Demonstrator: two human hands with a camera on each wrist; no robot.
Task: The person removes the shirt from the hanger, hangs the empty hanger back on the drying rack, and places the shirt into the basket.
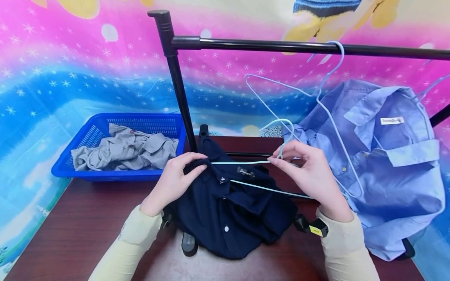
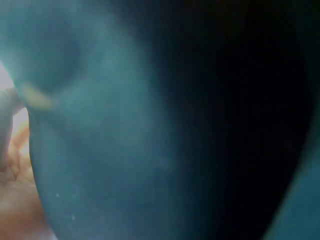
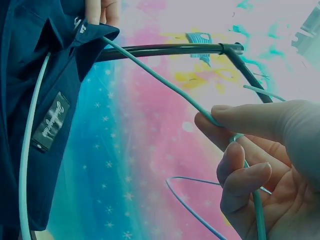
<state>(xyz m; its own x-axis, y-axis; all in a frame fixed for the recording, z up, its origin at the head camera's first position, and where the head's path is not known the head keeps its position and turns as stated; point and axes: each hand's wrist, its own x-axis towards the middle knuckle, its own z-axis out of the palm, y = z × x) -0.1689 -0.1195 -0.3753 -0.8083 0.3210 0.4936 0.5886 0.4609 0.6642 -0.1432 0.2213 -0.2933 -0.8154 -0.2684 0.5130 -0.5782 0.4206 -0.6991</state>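
A navy collared shirt (image 1: pixel 242 234) with a dark label hangs bunched above the brown table. My left hand (image 1: pixel 175 181) pinches its collar edge between thumb and fingers. Blurred dark cloth (image 2: pixel 115 140) covers most of the left wrist view and hides much of that hand. In my right hand (image 1: pixel 311 171) is a pale mint wire hanger (image 3: pixel 160 80), pinched just beside the base of its hook. One side of the hanger runs into the shirt's neck opening, its upper wire reaching the collar by my left fingers. The hanger's far end is hidden inside the cloth.
A black clothes rack (image 1: pixel 267 45) spans the scene, bearing an unloaded blue wire hanger (image 1: pixel 325 88) and a light blue shirt (image 1: pixel 404 187) at right. To the left, a blue plastic basket (image 1: pixel 116 175) holds grey clothing (image 1: pixel 119 150). Beneath lies the brown table (image 1: pixel 81 226).
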